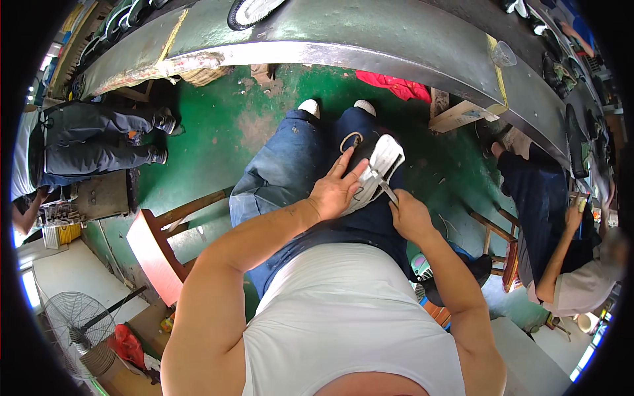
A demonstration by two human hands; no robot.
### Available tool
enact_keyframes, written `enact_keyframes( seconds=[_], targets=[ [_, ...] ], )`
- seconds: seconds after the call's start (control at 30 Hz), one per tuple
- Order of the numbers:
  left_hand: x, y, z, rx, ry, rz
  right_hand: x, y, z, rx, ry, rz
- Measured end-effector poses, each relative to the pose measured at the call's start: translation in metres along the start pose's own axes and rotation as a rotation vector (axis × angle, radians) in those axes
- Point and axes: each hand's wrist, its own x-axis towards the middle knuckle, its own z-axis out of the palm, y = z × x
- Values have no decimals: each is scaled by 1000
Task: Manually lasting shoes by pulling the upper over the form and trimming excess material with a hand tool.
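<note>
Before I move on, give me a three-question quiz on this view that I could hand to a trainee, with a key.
1. Which hand grips the metal tool at the white shoe piece?
2. True or false: the fan with the wire cage stands in the lower left of the picture.
3. Fill in the missing word: the floor under the person's feet is mostly ____.

Key:
1. The right hand.
2. True.
3. Green.
</note>
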Motion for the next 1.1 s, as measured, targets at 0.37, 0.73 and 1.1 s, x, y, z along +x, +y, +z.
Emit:
enact_keyframes(
  seconds=[0.37,0.73,1.1],
  targets=[
    [30,15,-28,152,-311,4,28,3,-24,376,155,38],
    [-18,-3,-10,-429,-115,-518,22,-8,-31,262,27,-2],
    [6,27,-117,-114,-152,-305,-34,10,20,684,104,132]
  ],
)
